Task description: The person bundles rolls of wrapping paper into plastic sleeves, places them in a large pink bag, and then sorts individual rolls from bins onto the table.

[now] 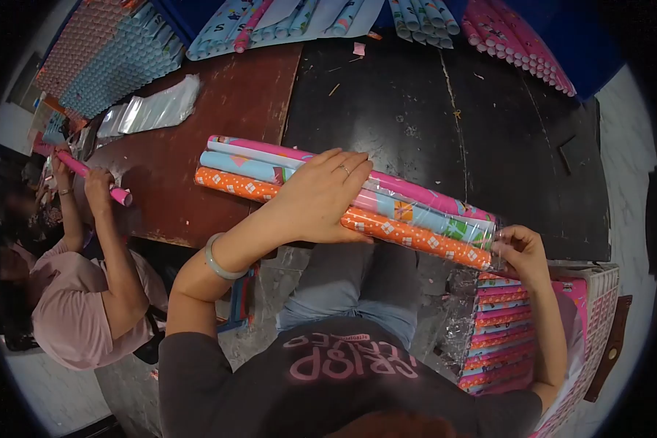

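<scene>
A bundle of wrapping paper rolls lies slanting over the front edge of the table: a pink roll, a light blue roll and an orange roll with white gift patterns. Clear plastic film covers its right part and gathers at the right end. My left hand, with a ring on it, is closed across the middle of the rolls, fingers over the top. At the bundle's right end, my right hand pinches the end of the clear plastic sleeve.
Wrapped bundles fill a white crate at my right. Clear plastic bags lie on the brown table. Stacked rolls and blue bins line the back. At left, a co-worker holds a pink roll.
</scene>
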Demonstrator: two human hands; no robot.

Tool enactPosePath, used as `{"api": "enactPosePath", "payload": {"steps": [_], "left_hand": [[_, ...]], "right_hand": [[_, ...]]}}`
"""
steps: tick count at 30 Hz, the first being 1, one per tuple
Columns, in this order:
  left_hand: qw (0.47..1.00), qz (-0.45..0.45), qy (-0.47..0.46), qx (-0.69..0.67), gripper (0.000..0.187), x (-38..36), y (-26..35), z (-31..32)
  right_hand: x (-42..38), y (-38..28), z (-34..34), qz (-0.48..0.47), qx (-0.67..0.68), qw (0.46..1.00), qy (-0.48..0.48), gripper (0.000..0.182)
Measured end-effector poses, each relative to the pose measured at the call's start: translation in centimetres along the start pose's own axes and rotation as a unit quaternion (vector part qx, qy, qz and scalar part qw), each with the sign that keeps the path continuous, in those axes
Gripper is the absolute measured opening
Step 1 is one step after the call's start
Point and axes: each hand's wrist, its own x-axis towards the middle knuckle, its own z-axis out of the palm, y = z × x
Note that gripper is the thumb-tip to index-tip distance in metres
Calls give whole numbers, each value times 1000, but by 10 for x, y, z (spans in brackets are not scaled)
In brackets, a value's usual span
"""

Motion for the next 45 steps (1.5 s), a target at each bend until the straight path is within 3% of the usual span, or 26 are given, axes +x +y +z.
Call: {"api": "enactPosePath", "payload": {"steps": [5, 9, 11, 12, 16, 18, 19, 22, 25, 27, 30, 32, 33, 37, 41, 43, 45], "left_hand": [[999, -27, -13, 17, 89, 1, 3, -1], [999, -15, -10, 28, 89, 3, 3, -1], [1000, -16, -10, 23, 89, 2, 3, -1], [999, -23, -10, 22, 89, 3, 4, -1], [999, -29, -13, 31, 89, 2, 4, -2], [999, -23, -12, 27, 89, 1, 5, -2], [999, -25, -12, 28, 89, 0, 5, -2], [999, -30, -18, 24, 92, 1, 5, 2], [999, -33, -10, 38, 91, 1, 1, 1], [1000, -7, -4, 15, 90, 1, -1, 3], [1000, 5, 0, 17, 89, -1, -3, 3], [1000, -1, 5, 30, 90, -3, -3, 5], [1000, 9, 15, 26, 91, -3, -3, 6], [1000, 8, 15, 21, 93, -3, -2, 6], [1000, 8, 17, 21, 93, -3, -2, 7], [1000, 10, 19, 15, 92, -3, -3, 7], [1000, 7, 16, 15, 92, -3, -3, 5]], "right_hand": [[-8, -8, 10, 22, -14, 999, -19, 8], [-2, -4, 5, 92, 32, 994, -43, 9], [0, -7, 0, 106, 62, 987, -103, 11], [3, -2, 0, 56, 29, 993, -105, 13], [6, 8, 6, 30, -2, 997, -70, 12], [3, 2, 14, 98, 81, 992, -7, 11], [5, 5, 6, 120, 182, 974, -55, 14], [7, 0, 7, 156, 212, 961, -84, 18], [3, -21, 15, 174, 101, 978, -49, 22], [3, -3, 6, 115, 43, 991, -60, 17], [8, 16, 10, -61, -8, 997, -45, 10], [2, 4, 19, 58, 22, 998, 23, 11], [6, 2, 11, 80, 68, 994, -39, 14], [9, -4, 12, 121, 97, 987, -53, 14], [9, 12, 7, 96, 48, 993, -48, 12], [12, 27, 1, -18, -42, 999, 10, 11], [17, 14, -12, 32, 42, 999, -5, 11]]}}
